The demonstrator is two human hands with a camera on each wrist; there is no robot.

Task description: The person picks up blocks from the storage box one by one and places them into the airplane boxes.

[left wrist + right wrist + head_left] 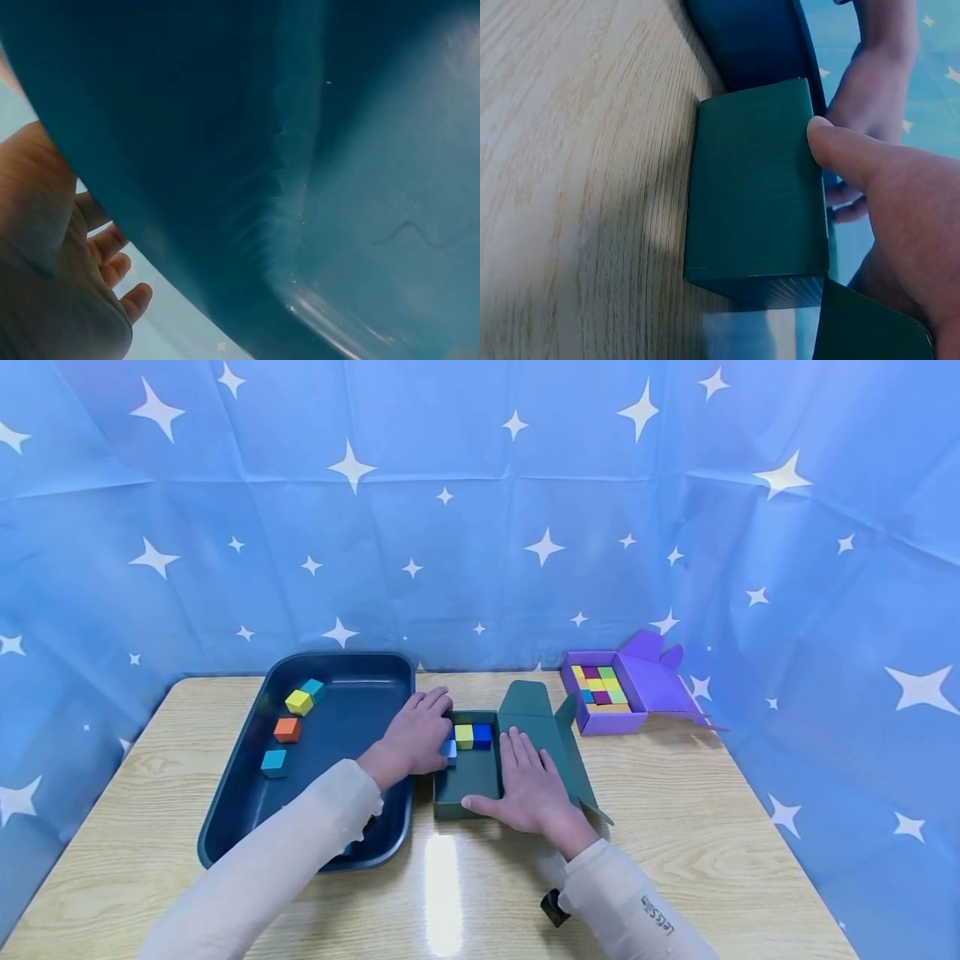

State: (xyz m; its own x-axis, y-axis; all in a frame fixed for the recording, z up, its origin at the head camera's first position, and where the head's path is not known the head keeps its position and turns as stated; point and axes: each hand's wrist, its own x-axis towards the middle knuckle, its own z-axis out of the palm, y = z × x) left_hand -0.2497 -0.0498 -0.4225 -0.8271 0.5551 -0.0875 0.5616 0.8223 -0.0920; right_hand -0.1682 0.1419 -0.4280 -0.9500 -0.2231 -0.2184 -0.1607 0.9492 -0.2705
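Note:
My left hand (417, 732) reaches over the left wall of an open green box (468, 785), with its thumb and forefinger at a light blue block (450, 752) inside. The hand partly hides that block. Along the box's back wall stand a yellow block (464, 737) and a dark blue block (482, 737), with another blue block mostly covered by my left fingers. My right hand (528, 785) rests with straight fingers along the box's right side, its thumb on the front wall. In the right wrist view, the right thumb (847, 150) touches the box's top edge.
A dark blue tray (337, 662) on the left holds teal blocks (274, 763), an orange block (287, 730) and a yellow cube (299, 702). At the back right, an open purple box (617, 724) contains several coloured blocks. The green lid (547, 739) lies folded out rightward.

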